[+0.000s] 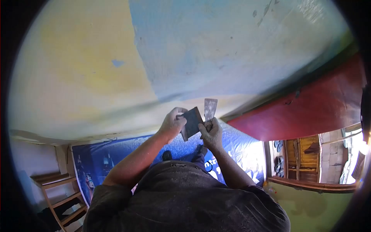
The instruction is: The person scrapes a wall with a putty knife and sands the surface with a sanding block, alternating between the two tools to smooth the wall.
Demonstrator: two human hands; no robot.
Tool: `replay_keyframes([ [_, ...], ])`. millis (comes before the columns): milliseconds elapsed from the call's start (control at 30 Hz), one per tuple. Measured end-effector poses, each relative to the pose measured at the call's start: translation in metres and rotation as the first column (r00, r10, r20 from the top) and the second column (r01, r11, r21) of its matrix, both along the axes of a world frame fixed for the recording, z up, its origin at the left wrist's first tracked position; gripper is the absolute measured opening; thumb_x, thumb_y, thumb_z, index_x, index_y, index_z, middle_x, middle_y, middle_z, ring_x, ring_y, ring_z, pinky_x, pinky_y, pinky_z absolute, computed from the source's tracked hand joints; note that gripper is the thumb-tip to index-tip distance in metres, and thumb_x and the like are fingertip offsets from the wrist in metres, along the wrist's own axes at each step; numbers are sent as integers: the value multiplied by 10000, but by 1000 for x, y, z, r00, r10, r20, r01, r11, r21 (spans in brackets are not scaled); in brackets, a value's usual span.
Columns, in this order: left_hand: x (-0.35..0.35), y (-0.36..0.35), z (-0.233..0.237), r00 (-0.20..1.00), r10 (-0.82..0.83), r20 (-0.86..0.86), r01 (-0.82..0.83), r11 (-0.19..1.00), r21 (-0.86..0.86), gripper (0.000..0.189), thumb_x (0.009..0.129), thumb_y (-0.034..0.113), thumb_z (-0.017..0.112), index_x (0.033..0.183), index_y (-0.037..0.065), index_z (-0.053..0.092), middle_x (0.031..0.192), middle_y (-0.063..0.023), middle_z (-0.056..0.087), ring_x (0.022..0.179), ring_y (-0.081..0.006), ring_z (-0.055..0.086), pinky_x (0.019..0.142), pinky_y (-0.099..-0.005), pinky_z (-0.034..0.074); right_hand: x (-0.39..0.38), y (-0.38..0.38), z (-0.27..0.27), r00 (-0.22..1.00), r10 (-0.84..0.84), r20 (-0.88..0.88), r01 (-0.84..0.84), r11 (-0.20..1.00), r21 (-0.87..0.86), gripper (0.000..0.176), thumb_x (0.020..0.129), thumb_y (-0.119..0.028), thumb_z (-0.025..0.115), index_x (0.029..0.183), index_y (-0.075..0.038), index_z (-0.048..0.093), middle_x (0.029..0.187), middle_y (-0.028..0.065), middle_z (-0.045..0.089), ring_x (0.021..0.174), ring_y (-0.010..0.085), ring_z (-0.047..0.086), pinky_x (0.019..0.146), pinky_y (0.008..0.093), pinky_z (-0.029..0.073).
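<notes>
In front of my waist, my left hand is closed on one edge of a dark rectangular sanding block with brownish sides. My right hand grips a putty knife, its dusty, worn metal blade pointing up towards the wall. The right thumb also presses against the lower right side of the block, so both hands touch it. Most of the knife's handle is hidden in my fingers. Pale dust coats both hands and forearms.
A wall with yellow and pale blue paint and scuffed patches rises ahead. A dusty blue printed sheet covers the floor. A wooden ladder-like frame stands at left, a red panel at right, beside a doorway with shoes.
</notes>
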State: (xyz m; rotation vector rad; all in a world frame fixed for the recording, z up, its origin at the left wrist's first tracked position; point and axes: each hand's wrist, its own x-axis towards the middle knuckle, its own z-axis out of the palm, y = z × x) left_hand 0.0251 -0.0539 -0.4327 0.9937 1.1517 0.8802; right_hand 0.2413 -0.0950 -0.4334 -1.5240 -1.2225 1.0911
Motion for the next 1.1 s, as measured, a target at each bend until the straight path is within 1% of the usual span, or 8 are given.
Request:
replay_keyframes([
  [267,3,-2,-19,957,115,-266,-22,944,330,558,896,93,947,1316,-47,608,1124,-174,801,1058,-204,787,856,-354,638,11,10,10,990,102,-98,-98,994,47,253,1041,-165,793,1037,-18,588,730,53,630,566,132,638,536,331,510],
  [433,9,-2,61,920,247,-303,-157,944,290,557,874,86,945,1329,20,631,1000,-169,802,999,-306,814,881,-447,633,9,23,65,921,208,331,-261,957,124,399,995,-185,856,1230,45,630,756,109,646,682,190,690,654,401,543],
  [533,-10,21,110,782,547,-298,69,399,914,630,866,22,890,1435,40,619,955,-123,783,916,-276,781,818,-402,616,7,24,135,860,168,482,-273,949,155,596,965,-162,852,1422,76,551,823,161,705,787,282,751,739,452,583],
  [567,-16,20,125,792,506,-341,59,494,868,695,843,-34,836,1494,24,601,988,-89,767,810,-244,708,747,-351,577,14,23,153,850,173,497,-293,940,175,763,962,-216,782,1583,43,424,938,292,766,944,528,766,869,616,596],
  [667,-29,12,219,827,533,-176,75,207,975,596,824,-49,803,1390,-12,621,1002,-99,728,736,-234,656,682,-347,540,17,6,235,906,90,414,-279,861,425,728,972,-125,750,1591,29,400,1014,315,756,911,543,753,822,588,603],
  [833,-55,41,383,654,697,-294,614,-262,745,535,729,64,886,1181,47,599,1037,-168,675,910,-405,706,773,-490,565,9,31,335,911,-232,340,-244,360,901,605,1107,-119,665,1659,1,447,1160,311,747,959,489,769,797,565,607],
  [933,-58,49,447,591,752,-293,729,-343,592,564,684,88,903,1149,55,586,1098,-175,681,1029,-418,709,891,-519,557,6,37,354,762,-430,484,-160,599,785,599,1139,-189,638,1676,6,457,1235,312,731,1009,505,759,831,563,616],
  [1100,-68,61,495,505,825,-253,819,-366,442,591,681,159,920,1153,59,580,1391,-230,660,1259,-438,681,1088,-561,523,4,49,352,821,-473,320,-92,444,891,474,1150,-193,594,1615,-108,556,1192,260,729,1020,494,753,828,575,616],
])
